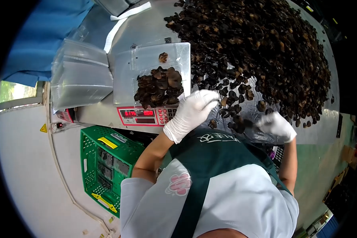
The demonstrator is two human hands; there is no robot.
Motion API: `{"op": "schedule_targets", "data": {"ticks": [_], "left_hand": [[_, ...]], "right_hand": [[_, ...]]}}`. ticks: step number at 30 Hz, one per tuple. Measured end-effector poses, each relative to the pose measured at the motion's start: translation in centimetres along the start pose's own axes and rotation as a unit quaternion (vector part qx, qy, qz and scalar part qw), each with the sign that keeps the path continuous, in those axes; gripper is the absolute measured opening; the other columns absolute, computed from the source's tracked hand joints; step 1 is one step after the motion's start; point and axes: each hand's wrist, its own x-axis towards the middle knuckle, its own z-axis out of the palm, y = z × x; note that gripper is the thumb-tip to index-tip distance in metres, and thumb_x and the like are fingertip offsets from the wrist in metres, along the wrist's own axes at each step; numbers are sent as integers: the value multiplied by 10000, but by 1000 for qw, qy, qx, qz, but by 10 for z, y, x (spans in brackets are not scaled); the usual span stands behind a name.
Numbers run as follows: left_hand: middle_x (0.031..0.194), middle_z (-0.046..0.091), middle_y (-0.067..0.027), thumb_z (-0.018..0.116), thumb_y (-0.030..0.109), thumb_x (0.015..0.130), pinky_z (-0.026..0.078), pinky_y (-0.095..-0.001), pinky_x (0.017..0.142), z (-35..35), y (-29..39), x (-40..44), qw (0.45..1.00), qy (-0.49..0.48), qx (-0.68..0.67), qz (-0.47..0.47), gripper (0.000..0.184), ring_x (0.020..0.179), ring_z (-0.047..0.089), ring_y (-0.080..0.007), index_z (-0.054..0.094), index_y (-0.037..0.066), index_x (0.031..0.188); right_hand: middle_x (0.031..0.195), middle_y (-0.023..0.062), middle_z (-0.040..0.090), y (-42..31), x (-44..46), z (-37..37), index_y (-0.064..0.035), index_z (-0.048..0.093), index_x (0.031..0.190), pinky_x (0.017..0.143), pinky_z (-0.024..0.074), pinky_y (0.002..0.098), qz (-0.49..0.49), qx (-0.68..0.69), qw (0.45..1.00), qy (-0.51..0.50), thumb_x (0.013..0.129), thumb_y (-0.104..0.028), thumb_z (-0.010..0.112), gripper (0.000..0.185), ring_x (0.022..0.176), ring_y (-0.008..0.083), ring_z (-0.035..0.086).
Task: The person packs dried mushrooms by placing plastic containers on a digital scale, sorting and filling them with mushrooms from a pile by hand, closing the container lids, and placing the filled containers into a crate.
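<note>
My left hand (196,110), in a white glove, is beside the front right corner of the weighing scale (125,95). Its fingers are curled together, and whatever may be in them is hidden. My right hand (277,126), also gloved, is over the near edge of the mushroom heap, its fingers smeared by motion. Dark brown wood ear mushrooms (258,43) are heaped across the metal table, with loose pieces between my hands. On the scale's plate lies a clear plastic bag or tray with a small pile of wood ears (160,87). Red digits glow on the scale's display (138,113).
A stack of clear plastic bags (81,75) stands left of the scale. White strips (117,29) lie behind it. Below the table at left, a green crate (87,158) holds several dark packs. A blue curtain (39,39) hangs at the upper left.
</note>
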Motion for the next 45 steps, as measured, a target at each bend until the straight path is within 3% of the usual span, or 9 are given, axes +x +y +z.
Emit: {"op": "schedule_targets", "data": {"ticks": [4, 5, 10, 18, 25, 32, 34, 40, 45], "left_hand": [[1033, 656, -92, 619, 190, 849, 520, -355, 813, 30, -16, -26, 971, -221, 23, -87, 222, 947, 635, -274, 658, 62, 1027], [1048, 650, -86, 609, 213, 844, 514, -371, 824, 42, -23, -32, 960, -261, 41, -97, 256, 969, 626, -272, 655, 68, 1050], [947, 593, -89, 693, 154, 759, 529, -370, 781, 75, -49, -46, 903, -392, 173, -4, 266, 893, 619, -270, 666, 102, 1018], [935, 596, -105, 613, 72, 792, 525, -395, 736, 73, -45, -52, 952, -286, 68, -82, 208, 839, 625, -303, 637, 89, 998], [923, 618, -67, 628, 123, 787, 522, -397, 737, 47, -28, -60, 968, -224, 64, -88, 191, 858, 630, -279, 626, 119, 978], [963, 647, -83, 706, 66, 753, 537, -303, 665, -24, 8, -53, 991, 65, 64, -94, 249, 759, 658, -216, 649, 82, 994], [971, 655, -87, 716, 19, 734, 540, -293, 657, -45, 5, -49, 973, 169, 151, -47, 284, 737, 658, -205, 652, 76, 1005], [1043, 649, -75, 734, 13, 712, 507, -269, 634, -76, -17, -48, 927, 274, 203, -153, 375, 674, 587, -155, 645, 66, 1073], [1191, 628, -41, 732, 56, 769, 489, -224, 683, -103, -24, -49, 930, 287, 125, -194, 435, 780, 583, -74, 629, 99, 1189]], "right_hand": [[916, 66, 722, 40, -62, 6, -156, 749, 973, 711, 546, 338, 259, -201, 936, -128, 638, -310, 804, 373, 771, 232, 689], [822, 98, 704, 44, -67, 12, -129, 750, 825, 666, 541, 372, 256, -205, 940, -90, 643, -265, 780, 229, 748, 262, 677], [861, 132, 689, 12, -26, 34, -99, 711, 958, 727, 526, 391, 173, -220, 955, 97, 785, -279, 694, 250, 804, 311, 664], [913, 83, 702, -23, 106, 79, -142, 692, 1001, 688, 536, 358, -85, -155, 949, 260, 832, -259, 658, 209, 800, 263, 677], [825, 106, 672, -41, 198, 125, -86, 661, 1009, 656, 526, 388, -215, -276, 910, 220, 763, -142, 650, 252, 783, 287, 651], [776, 82, 670, -68, 184, 79, -124, 684, 1076, 576, 516, 325, -108, -142, 937, 300, 737, -202, 743, 352, 592, 201, 625], [703, 49, 637, -89, 179, 61, -92, 679, 1105, 517, 466, 244, -107, -53, 945, 305, 726, -117, 777, 392, 537, 87, 562], [1018, 44, 675, -163, 188, 63, -114, 629, 1171, 695, 534, 274, -300, -69, 916, 256, 723, -131, 761, 467, 761, 166, 645], [1268, 67, 590, -171, 204, 68, -133, 550, 1273, 843, 524, 324, -302, -125, 911, 251, 744, -192, 746, 567, 1011, 245, 618]]}}
